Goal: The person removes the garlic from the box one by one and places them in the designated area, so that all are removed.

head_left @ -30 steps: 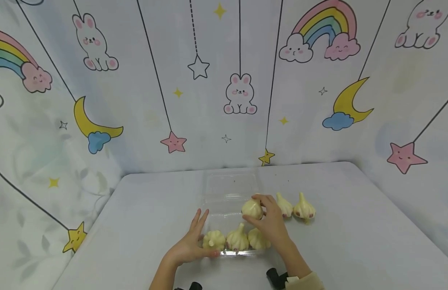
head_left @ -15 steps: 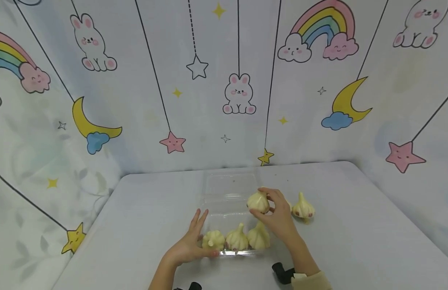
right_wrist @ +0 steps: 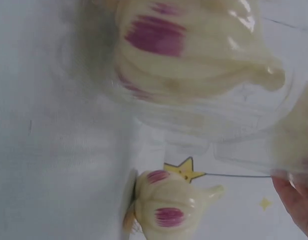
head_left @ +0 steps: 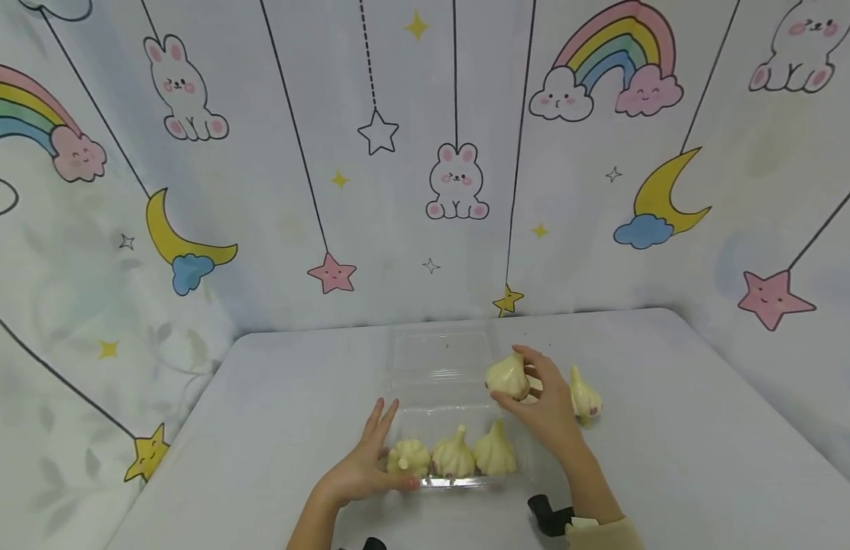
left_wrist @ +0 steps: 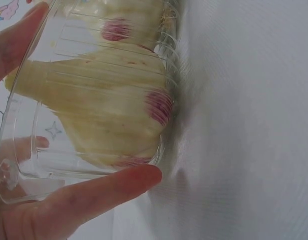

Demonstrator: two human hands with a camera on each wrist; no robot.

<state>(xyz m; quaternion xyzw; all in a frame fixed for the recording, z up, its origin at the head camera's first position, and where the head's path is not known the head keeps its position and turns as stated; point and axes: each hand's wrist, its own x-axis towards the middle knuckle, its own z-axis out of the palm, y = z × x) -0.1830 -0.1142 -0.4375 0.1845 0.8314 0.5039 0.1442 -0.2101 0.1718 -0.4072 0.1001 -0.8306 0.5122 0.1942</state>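
My right hand [head_left: 544, 401] pinches a garlic bulb [head_left: 509, 376] in the air between thumb and fingers; a blurred part of this bulb [right_wrist: 298, 132] shows in the right wrist view. The clear plastic box [head_left: 459, 483] stands on the table with several bulbs in a row along its front, the rightmost garlic bulb [head_left: 496, 451] with its stem up. My left hand [head_left: 359, 466] rests against the box's left front corner. Its thumb [left_wrist: 109, 195] touches the front wall, and two fingers extend straight along the left side.
Another garlic bulb [head_left: 586, 397] lies on the table right of the right hand, and one more garlic bulb [head_left: 534, 391] is mostly hidden behind that hand. The box's open lid [head_left: 441, 351] lies flat behind it. A patterned curtain [head_left: 383, 198] rises beyond the white table [head_left: 301, 382].
My right hand has moved right and slightly farther back with its garlic bulb, uncovering the rightmost bulb in the box. My left hand has stayed at the box's corner.
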